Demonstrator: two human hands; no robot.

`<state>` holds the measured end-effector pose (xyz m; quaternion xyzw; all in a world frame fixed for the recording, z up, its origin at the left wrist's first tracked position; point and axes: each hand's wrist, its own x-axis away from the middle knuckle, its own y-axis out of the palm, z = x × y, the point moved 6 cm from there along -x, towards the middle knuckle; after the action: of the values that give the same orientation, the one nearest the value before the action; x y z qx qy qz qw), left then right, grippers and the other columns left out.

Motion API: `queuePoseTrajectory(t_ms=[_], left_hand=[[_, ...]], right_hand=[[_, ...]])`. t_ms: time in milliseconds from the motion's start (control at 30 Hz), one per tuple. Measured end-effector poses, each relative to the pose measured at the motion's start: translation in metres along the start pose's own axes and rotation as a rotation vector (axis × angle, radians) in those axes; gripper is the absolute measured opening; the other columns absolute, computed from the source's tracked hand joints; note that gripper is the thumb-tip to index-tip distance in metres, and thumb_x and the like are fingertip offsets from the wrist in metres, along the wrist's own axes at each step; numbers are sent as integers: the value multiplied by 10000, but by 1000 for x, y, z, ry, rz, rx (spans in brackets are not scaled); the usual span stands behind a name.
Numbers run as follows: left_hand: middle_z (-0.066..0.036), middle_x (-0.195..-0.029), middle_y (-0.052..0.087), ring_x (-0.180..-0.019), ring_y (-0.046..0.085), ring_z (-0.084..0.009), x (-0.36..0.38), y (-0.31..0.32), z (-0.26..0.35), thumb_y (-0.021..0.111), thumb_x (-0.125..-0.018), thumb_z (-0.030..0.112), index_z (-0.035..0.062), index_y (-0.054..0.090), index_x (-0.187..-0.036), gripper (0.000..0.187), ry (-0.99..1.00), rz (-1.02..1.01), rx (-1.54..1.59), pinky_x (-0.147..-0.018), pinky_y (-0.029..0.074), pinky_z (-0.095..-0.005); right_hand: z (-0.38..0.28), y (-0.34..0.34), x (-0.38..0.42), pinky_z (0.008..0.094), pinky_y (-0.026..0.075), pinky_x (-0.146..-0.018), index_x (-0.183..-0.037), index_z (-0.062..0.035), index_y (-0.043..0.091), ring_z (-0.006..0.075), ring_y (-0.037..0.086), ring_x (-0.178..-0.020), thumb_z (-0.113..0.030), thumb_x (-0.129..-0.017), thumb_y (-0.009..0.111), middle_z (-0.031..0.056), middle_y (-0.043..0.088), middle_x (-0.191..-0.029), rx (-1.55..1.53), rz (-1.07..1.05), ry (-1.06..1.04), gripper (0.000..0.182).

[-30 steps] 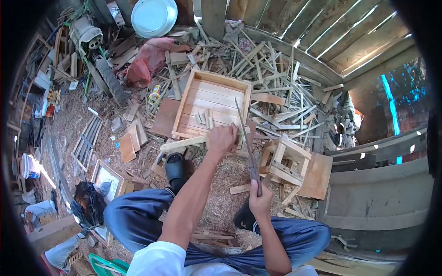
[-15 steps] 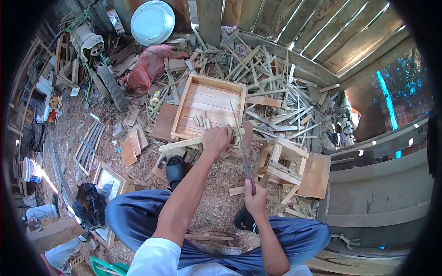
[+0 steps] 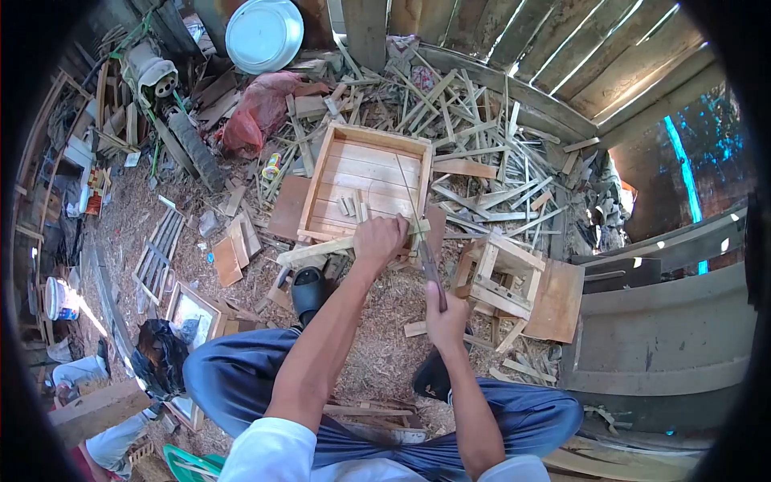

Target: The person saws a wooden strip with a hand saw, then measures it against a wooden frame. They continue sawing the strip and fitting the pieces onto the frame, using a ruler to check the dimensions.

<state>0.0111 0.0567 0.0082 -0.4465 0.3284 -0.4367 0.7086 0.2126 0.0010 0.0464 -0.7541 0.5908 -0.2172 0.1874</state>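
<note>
My left hand (image 3: 381, 243) is closed over a pale wooden strip (image 3: 317, 251), pressing it across the near edge of a shallow wooden box (image 3: 316, 189). In my right hand (image 3: 447, 317) is the handle of a handsaw (image 3: 430, 273). Its thin blade points away from me and crosses the strip near its right end, just right of my left hand. Several short cut pieces of wood (image 3: 351, 206) lie inside the box. To the right of the saw stands a small wooden frame (image 3: 506, 277) like a stool.
Scrap sticks (image 3: 490, 189) are heaped behind and right of the box. A red plastic bag (image 3: 255, 112) and a pale round basin (image 3: 264, 36) are at the back. A black sandal (image 3: 308, 293) is near my left knee. Another person's leg (image 3: 112, 442) shows at lower left.
My right hand and the saw have moved forward, away from me, so the blade reaches further over the box. My left hand stays on the strip. The view has shifted slightly.
</note>
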Motion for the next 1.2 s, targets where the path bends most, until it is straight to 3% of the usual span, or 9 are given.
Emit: queuePoseTrajectory(t_ms=[200, 333, 600, 700, 867, 967, 1067, 1133, 1200], left_hand=[[-200, -549, 616, -489, 633, -353, 7, -2, -1, 443, -930, 338, 26, 681, -570, 533, -45, 24, 7, -524, 531, -453], [-224, -562, 608, -535, 639, -383, 1, -7, 3, 408, -945, 354, 3, 672, -577, 573, -31, -19, 22, -555, 536, -471], [-225, -606, 633, -564, 651, -378, 0, -7, 2, 403, -944, 341, -4, 679, -606, 556, -18, -13, 15, -585, 542, -476], [-231, -609, 632, -574, 652, -384, -3, -3, 1, 403, -943, 334, -1, 673, -598, 552, -8, -20, 18, -593, 545, -474], [-237, -609, 628, -584, 652, -393, -12, 0, -1, 397, -941, 322, 2, 670, -593, 546, -42, -46, 22, -603, 543, -483], [-240, -611, 626, -589, 651, -397, 6, 9, -4, 389, -941, 326, 3, 673, -597, 550, -70, -60, 10, -609, 542, -491], [-226, -621, 641, -593, 663, -379, 0, 3, -2, 379, -934, 338, 10, 694, -628, 548, -36, -73, -2, -608, 551, -464], [-230, -632, 642, -599, 662, -382, -7, -1, -2, 379, -935, 343, 8, 693, -632, 550, -32, -90, 32, -618, 550, -462], [-233, -619, 633, -583, 654, -385, -5, -1, -1, 389, -939, 337, 9, 681, -609, 549, -36, -82, 37, -602, 544, -469]], right_hand=[[26, -25, 74, 377, 385, -469, -713, 28, 626, 167, 452, -429, -283, -932, 596, 109, 444, -475, -60, 75, 14, 381], [6, 3, 13, 367, 379, -465, -706, 31, 624, 141, 456, -437, -282, -927, 605, 92, 443, -473, -39, 35, 41, 383], [15, -32, 72, 380, 384, -476, -739, 32, 630, 171, 475, -442, -295, -944, 588, 119, 440, -502, -31, 52, -28, 388], [-2, 0, -2, 378, 395, -498, -798, 17, 651, 211, 513, -482, -305, -936, 593, 148, 496, -556, 92, -79, 107, 356], [4, -34, 63, 371, 412, -511, -790, 18, 665, 176, 547, -515, -314, -943, 580, 122, 527, -562, -7, 13, -23, 376], [26, -36, 74, 336, 331, -455, -645, 15, 551, 102, 398, -474, -381, -968, 545, -10, 455, -502, -52, 45, 39, 511], [2, -8, 14, 344, 317, -446, -628, 16, 508, 109, 376, -467, -393, -964, 552, 6, 435, -492, -78, 26, -10, 531], [-6, 2, 2, 351, 394, -500, -748, 12, 601, 154, 436, -468, -367, -956, 557, 94, 461, -527, 102, -42, -2, 434], [-5, -19, 46, 352, 356, -470, -719, 23, 577, 134, 405, -456, -346, -955, 566, 54, 430, -501, -27, 48, -51, 438]])
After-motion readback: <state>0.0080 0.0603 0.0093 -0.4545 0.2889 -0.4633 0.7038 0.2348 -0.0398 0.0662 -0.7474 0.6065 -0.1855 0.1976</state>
